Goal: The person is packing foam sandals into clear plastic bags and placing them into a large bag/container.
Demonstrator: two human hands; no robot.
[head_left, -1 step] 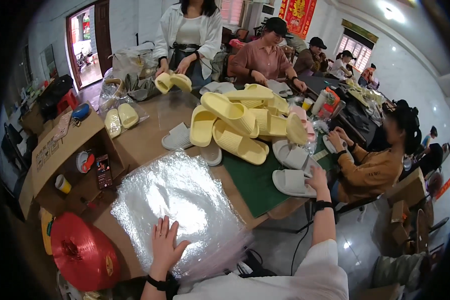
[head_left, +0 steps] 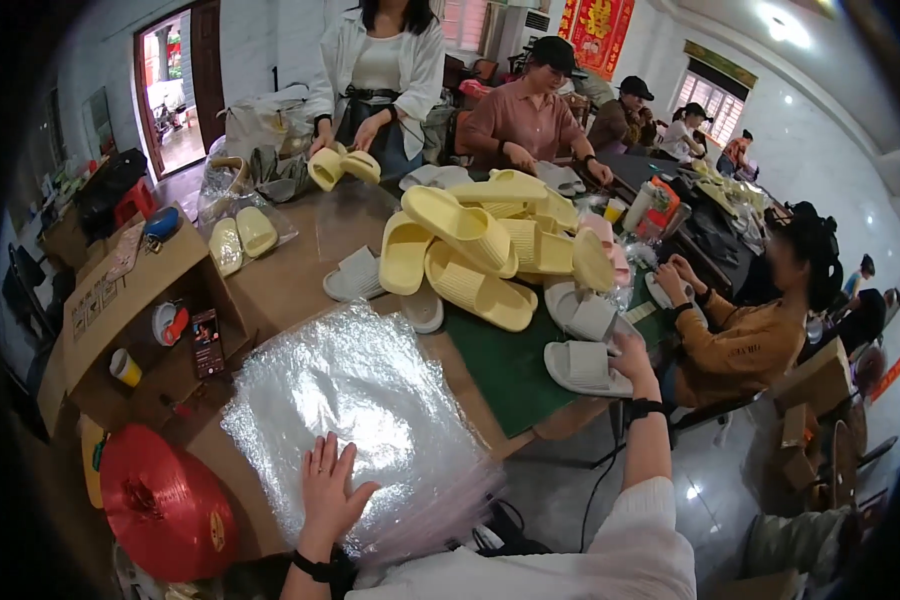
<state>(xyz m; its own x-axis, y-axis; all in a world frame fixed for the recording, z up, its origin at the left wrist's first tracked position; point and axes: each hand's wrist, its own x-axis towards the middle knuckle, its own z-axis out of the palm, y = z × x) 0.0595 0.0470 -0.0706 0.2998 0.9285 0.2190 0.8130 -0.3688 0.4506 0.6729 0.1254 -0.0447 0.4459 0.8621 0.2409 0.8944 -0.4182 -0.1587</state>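
My left hand (head_left: 332,492) lies with its fingers stretched out on a stack of clear, shiny plastic bags (head_left: 300,400) at the table's near edge. To the right, my right hand (head_left: 632,358) has its fingers closed at the edge of a grey slipper (head_left: 582,368), with the fingertips partly hidden. Just beyond it rests another grey slipper (head_left: 580,308), on a green mat (head_left: 500,375). A pile of yellow slippers (head_left: 480,285) rises in the middle of the table. Left of the pile are more grey slippers (head_left: 354,275).
An open cardboard box (head_left: 135,285) holding a cup and a phone (head_left: 207,343) stands at the left. Nearer is a big red roll of twine (head_left: 160,500). Across the table a person handles yellow slippers (head_left: 342,165); another person (head_left: 745,325) sits at the right.
My right hand's fingers have drawn in at the grey slipper, which has shifted very slightly. The yellow slippers held by the person opposite have tilted a little. My left hand stays put.
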